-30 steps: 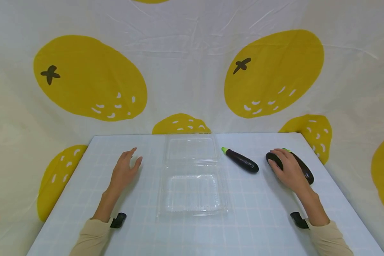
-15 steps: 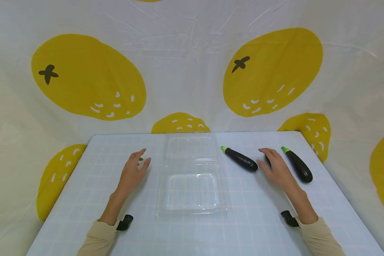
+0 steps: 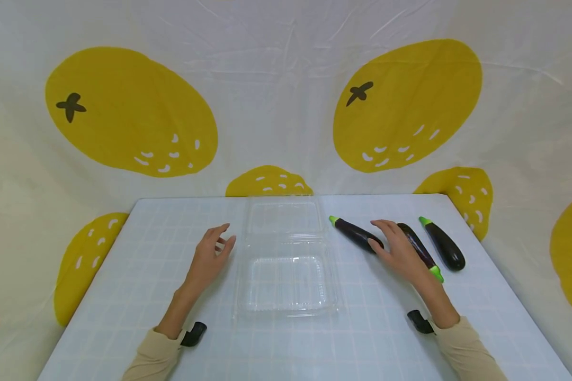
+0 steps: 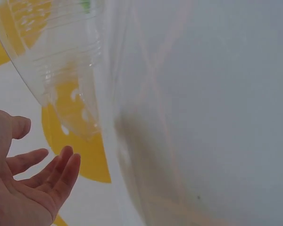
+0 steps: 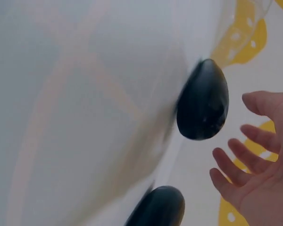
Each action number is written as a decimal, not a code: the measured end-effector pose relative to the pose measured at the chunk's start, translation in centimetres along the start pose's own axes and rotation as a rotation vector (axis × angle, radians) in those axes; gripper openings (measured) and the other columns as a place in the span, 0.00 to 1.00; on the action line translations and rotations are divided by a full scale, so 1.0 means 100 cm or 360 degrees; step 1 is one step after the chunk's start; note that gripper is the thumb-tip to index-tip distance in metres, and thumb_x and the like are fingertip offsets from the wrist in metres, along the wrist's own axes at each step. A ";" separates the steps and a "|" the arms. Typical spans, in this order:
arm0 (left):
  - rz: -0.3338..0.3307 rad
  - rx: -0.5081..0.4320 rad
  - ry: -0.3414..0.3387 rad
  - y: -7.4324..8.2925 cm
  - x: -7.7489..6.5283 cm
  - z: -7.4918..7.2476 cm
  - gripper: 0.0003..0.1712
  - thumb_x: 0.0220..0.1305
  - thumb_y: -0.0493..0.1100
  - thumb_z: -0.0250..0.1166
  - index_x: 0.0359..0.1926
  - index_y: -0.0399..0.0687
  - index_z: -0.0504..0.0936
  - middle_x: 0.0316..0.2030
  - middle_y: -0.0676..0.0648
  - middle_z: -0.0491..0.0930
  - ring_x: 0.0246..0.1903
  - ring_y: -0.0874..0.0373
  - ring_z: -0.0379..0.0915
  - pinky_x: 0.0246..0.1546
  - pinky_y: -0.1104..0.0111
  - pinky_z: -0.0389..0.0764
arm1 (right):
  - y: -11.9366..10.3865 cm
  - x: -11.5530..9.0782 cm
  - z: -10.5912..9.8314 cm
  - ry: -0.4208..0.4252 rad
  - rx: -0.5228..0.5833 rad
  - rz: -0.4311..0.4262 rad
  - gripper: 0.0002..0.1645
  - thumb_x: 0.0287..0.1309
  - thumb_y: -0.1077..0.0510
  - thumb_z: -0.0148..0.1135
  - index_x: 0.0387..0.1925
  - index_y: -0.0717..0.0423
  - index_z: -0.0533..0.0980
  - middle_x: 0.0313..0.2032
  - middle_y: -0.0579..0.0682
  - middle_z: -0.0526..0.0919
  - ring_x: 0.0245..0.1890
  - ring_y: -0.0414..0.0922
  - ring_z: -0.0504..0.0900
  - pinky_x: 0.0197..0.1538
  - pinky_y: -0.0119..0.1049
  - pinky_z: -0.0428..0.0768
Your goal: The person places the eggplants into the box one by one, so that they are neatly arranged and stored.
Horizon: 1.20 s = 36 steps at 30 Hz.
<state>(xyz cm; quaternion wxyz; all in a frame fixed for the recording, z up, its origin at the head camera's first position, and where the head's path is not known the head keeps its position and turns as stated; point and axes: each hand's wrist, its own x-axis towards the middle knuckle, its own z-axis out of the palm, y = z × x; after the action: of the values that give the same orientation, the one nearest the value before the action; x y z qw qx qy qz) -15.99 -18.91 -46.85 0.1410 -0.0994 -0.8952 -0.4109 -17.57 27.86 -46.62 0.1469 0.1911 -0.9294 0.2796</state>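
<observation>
My right hand (image 3: pixel 400 255) hovers open over the blunt end of one dark purple eggplant (image 3: pixel 354 233), which has a green cap. In the right wrist view its fingers are spread beside that eggplant's rounded end (image 5: pixel 203 103), with a gap between. A second eggplant (image 3: pixel 417 244) lies partly behind this hand, cap toward the person. Further right is a third eggplant (image 3: pixel 445 246). My left hand (image 3: pixel 207 258), fingers loosely bent and holding nothing, is just left of a clear plastic clamshell container (image 3: pixel 286 306), whose lid (image 3: pixel 284 218) lies opened toward the back.
All this is on a table with a pale checked cloth (image 3: pixel 286 349). A white curtain (image 3: pixel 271 106) printed with large yellow fruit hangs behind the table and along its sides.
My right hand has moved left from the second eggplant, released it beside the third, and come over the first. My left hand has shifted right toward the container.
</observation>
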 end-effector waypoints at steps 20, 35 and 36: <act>0.0014 -0.0114 0.0032 0.012 -0.008 0.017 0.20 0.71 0.39 0.67 0.60 0.32 0.81 0.47 0.38 0.83 0.36 0.51 0.80 0.39 0.68 0.83 | -0.004 0.010 0.018 -0.0153 -0.0019 -0.0040 0.33 0.68 0.60 0.66 0.70 0.67 0.68 0.66 0.69 0.69 0.65 0.66 0.68 0.66 0.65 0.67; -0.0191 -0.0354 0.0024 0.017 -0.011 0.019 0.16 0.68 0.39 0.70 0.54 0.35 0.86 0.39 0.42 0.85 0.29 0.57 0.80 0.28 0.75 0.81 | -0.008 0.014 0.022 -0.0225 -0.0021 -0.0023 0.30 0.67 0.65 0.66 0.67 0.67 0.70 0.61 0.69 0.73 0.60 0.66 0.73 0.63 0.63 0.71; -0.0226 -0.0365 0.0008 0.017 -0.011 0.019 0.16 0.69 0.40 0.70 0.54 0.36 0.86 0.39 0.42 0.85 0.28 0.58 0.79 0.27 0.74 0.81 | -0.008 0.013 0.022 -0.0228 -0.0017 -0.0025 0.30 0.67 0.65 0.66 0.67 0.67 0.70 0.60 0.69 0.74 0.59 0.66 0.74 0.62 0.63 0.72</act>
<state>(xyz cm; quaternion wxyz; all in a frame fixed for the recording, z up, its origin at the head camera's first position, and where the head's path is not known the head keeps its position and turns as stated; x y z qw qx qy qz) -14.77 -16.44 -47.21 0.1015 -0.0502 -0.8468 -0.5198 -18.76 25.57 -47.53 0.0831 0.2169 -0.9375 0.2589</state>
